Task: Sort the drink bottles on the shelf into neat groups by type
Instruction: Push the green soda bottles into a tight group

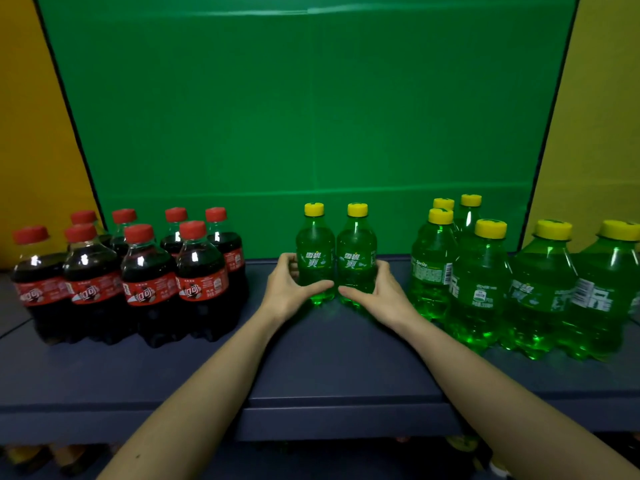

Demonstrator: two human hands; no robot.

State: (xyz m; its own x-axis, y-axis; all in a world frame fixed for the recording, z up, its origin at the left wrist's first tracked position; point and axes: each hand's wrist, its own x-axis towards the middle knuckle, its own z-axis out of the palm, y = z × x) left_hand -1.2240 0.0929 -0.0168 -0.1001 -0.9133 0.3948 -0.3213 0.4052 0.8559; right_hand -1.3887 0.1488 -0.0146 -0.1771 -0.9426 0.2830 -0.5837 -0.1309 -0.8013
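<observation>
Two green lemon-lime bottles with yellow caps stand upright side by side in the middle of the dark blue shelf (329, 358). My left hand (289, 289) wraps the left bottle (314, 258) low on its body. My right hand (379, 292) wraps the right bottle (356, 258) the same way. Both bottles rest on the shelf. A cluster of several cola bottles (131, 278) with red caps stands at the left. Several more green bottles (519, 289) are grouped at the right.
A green panel (311, 116) forms the back wall, with yellow panels (31, 133) on both sides. Bare shelf lies between the middle pair and each group. More bottles show dimly on a lower shelf (457, 443) under the front edge.
</observation>
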